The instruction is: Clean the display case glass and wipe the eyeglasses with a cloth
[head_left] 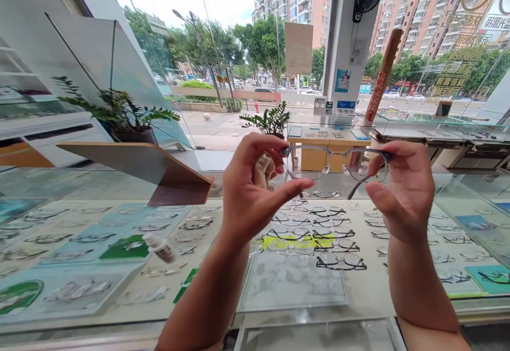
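A pair of eyeglasses (337,153) with a dark upper rim and clear lenses is held up above the glass counter, between my two hands. My left hand (255,186) pinches the frame at its left hinge, with the thumb stretched below the lens. Tucked in the curled fingers of that hand is a crumpled pale cloth (263,171). My right hand (406,186) grips the other hinge, and a grey temple arm (357,187) points down beside its thumb. Rows of spectacles (332,231) lie below in the display.
A small white bottle (161,248) stands on the glass at the left. Behind it a slanted wooden board (135,162) juts over the counter. Potted plants (131,122) stand near the window, and a wooden display cabinet (319,157) is farther back. A grey-framed tray (319,337) is at the near edge.
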The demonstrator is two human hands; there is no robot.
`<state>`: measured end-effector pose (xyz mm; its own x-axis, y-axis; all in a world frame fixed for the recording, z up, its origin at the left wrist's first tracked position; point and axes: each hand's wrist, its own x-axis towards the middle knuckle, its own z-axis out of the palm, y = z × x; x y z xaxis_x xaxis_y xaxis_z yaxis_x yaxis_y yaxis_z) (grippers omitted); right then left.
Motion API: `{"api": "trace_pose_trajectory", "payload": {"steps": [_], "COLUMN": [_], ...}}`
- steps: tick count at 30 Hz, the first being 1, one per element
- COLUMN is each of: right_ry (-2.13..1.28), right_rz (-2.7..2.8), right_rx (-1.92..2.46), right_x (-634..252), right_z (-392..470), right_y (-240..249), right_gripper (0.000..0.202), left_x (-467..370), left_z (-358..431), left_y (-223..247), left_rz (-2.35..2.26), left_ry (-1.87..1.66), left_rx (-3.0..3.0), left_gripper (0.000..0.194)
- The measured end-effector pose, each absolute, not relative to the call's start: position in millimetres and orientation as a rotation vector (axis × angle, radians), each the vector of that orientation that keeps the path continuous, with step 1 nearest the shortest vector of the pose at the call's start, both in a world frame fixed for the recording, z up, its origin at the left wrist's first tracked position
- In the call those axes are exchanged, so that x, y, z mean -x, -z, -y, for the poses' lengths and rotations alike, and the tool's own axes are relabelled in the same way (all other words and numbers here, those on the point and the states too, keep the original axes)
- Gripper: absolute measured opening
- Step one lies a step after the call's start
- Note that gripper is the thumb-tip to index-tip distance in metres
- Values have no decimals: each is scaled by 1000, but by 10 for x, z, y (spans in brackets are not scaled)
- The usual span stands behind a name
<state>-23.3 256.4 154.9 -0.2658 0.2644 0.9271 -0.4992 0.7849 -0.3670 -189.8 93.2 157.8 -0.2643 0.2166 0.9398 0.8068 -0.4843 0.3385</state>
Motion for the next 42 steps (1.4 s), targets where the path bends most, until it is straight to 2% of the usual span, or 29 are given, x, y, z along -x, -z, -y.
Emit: {"api": "trace_pose_trajectory", "payload": {"steps": [8, 25, 32, 42], "right_ry": [-699, -609, -682, -710], "right_rz": [1720, 1753, 1730, 1741], "right_rx": [-183, -10, 61, 86], "right_x": [274, 208, 241, 248], "right_z": [-2530, -2525, -2558, -2599], "right_y": [-1584, -1618, -1603, -1577], "right_gripper": [39, 39, 47, 41], "left_x": [1972, 1947, 1894, 1897], "left_z": [-842, -847, -923, -978], "left_y": [-1662, -1649, -1619, -1585], "left_rz": [1270, 1385, 1295, 1292], "left_ry": [1738, 1728, 1760, 1766], "left_rx": [1502, 1435, 1387, 1376], "left_gripper": [49, 43, 46, 46]}}
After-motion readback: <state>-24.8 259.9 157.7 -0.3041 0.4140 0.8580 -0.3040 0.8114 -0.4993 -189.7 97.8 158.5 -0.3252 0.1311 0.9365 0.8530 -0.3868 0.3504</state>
